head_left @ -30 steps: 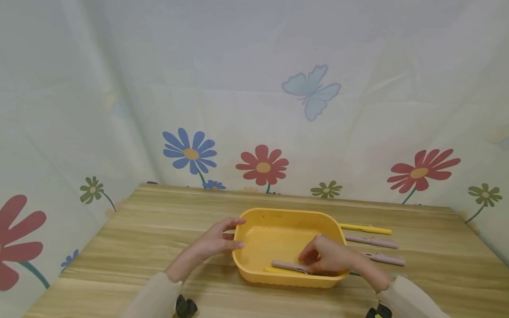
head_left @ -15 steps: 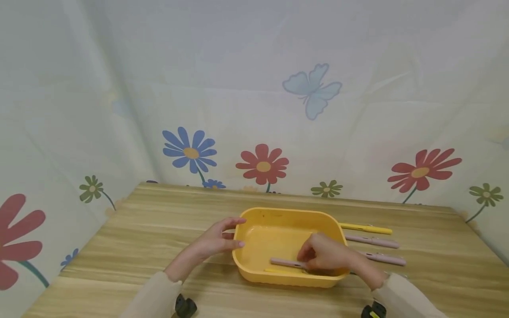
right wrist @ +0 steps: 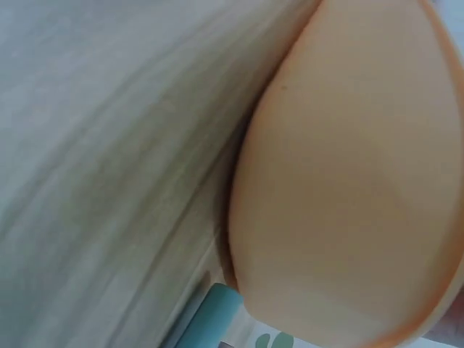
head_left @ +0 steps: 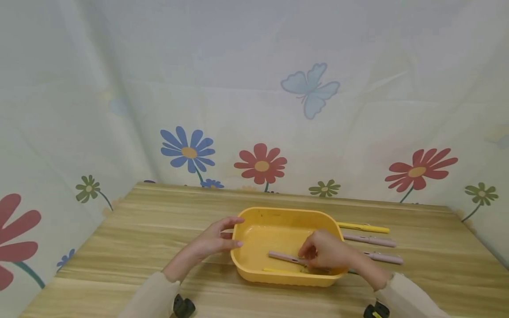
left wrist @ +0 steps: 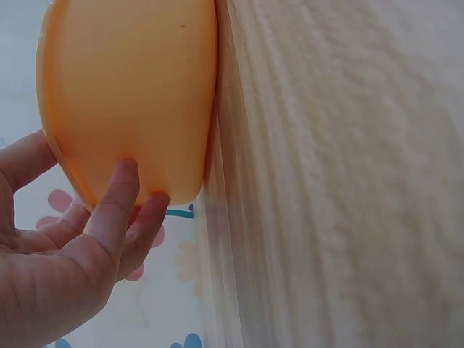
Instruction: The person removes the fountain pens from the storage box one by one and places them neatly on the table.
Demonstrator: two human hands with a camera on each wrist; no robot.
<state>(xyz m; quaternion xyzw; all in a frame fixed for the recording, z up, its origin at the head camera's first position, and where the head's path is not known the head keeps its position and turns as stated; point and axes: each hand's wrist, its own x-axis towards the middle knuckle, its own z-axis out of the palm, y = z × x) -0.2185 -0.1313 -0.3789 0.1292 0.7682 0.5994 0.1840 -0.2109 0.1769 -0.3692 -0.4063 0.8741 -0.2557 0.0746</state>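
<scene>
A yellow plastic basin (head_left: 292, 279) stands on the table. My left hand (head_left: 216, 238) grips its left rim; in the left wrist view, fingertips (left wrist: 125, 174) touch the outer wall. Inside the basin, my right hand (head_left: 326, 251) pinches a pale pink pen (head_left: 284, 256), whose left end sticks out from the fingers. A yellow pen (head_left: 280, 270) lies along the near inner wall, partly hidden by the right hand. The right wrist view takes in the basin's outer wall (right wrist: 348, 174) but not the pinching fingers.
Right of the basin lie a yellow pen (head_left: 366, 228) and two pale pink pens (head_left: 374, 240), one nearer. A teal pen (right wrist: 210, 319) lies beside the basin, mostly hidden in the head view. Behind the wooden-patterned table (head_left: 191, 203) hangs a flowered curtain (head_left: 238, 110).
The pink pen's left end has shifted slightly left and away from me, widening its gap from the yellow pen. My right hand stays over the same spot; the left hand keeps its hold.
</scene>
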